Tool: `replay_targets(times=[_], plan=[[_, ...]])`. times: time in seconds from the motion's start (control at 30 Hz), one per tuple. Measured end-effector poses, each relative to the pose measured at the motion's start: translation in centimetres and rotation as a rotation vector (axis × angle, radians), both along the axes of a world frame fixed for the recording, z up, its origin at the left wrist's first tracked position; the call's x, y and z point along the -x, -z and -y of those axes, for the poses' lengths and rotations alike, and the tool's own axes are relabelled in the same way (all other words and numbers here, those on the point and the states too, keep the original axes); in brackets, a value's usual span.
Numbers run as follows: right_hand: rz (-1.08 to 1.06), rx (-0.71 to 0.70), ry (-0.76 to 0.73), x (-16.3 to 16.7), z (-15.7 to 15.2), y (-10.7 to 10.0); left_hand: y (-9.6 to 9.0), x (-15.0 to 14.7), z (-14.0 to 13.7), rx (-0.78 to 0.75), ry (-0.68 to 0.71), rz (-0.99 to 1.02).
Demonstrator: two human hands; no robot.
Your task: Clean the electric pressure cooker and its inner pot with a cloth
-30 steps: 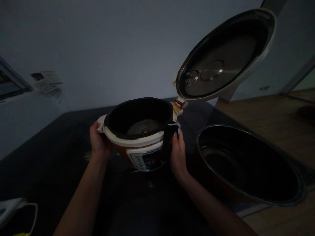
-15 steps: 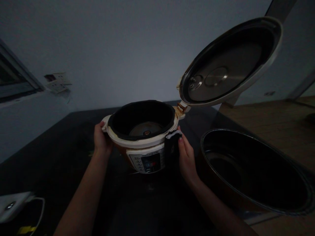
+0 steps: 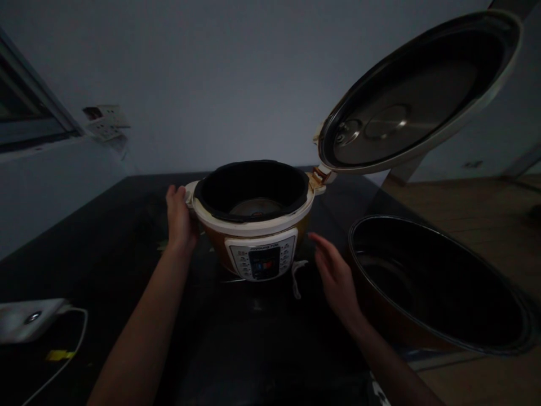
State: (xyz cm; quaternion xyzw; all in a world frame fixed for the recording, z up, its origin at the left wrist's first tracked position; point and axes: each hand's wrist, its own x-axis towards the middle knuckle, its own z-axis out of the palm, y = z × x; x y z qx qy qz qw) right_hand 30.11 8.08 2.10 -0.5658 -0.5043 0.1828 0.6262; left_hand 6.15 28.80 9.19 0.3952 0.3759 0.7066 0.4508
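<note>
An electric pressure cooker (image 3: 249, 228), white-rimmed with an orange-brown body, stands on the dark counter; its front panel (image 3: 264, 262) faces me. The hinged lid (image 3: 418, 96) is raised to the right, and a round plate shows at the bottom of the dark interior. At the cooker's left side, my left hand (image 3: 181, 220) is closed at the small white handle (image 3: 190, 194), its thumb hidden. My right hand (image 3: 336, 273) is open, fingers stretched toward the cooker's lower right side. Between that hand and the panel hangs or lies a white strip (image 3: 298, 276); anything dark around it is lost in shadow.
A large dark inner pot (image 3: 422, 282) stands at the right, close to my right forearm. On the left lie a white power strip (image 3: 34, 320) with its cord and a yellow scrap (image 3: 59, 355). Wall sockets (image 3: 105, 121) are at the back left. The room is dim.
My right hand has let go of the black cloth-like piece with a white edge, which it held against the cooker's front right. That piece has dropped lower, mostly lost in the dark.
</note>
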Motion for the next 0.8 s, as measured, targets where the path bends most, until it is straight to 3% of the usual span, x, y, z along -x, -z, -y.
replay_targets(times=[0.1, 0.3, 0.6, 0.7, 0.8], plan=[[0.212, 0.074, -0.05, -1.1, 2.3, 1.6, -0.2, 0.7, -0.2, -0.138, -0.203, -0.125], [0.335, 0.267, -0.056, -1.0, 0.7, 4.1, -1.2, 1.6, 0.1, -0.251, -0.247, -0.255], [0.617, 0.558, -0.17, -1.2, -0.6, 1.7, -1.0, 1.9, 0.1, -0.295, -0.204, -0.544], [0.475, 0.487, -0.21, -0.5, 0.7, 0.1, -0.8, 1.8, 0.1, -0.292, -0.193, -0.584], [0.126, 0.353, -0.237, 0.2, 2.8, -2.2, -1.1, 1.6, 0.5, -0.3, -0.189, -0.62]])
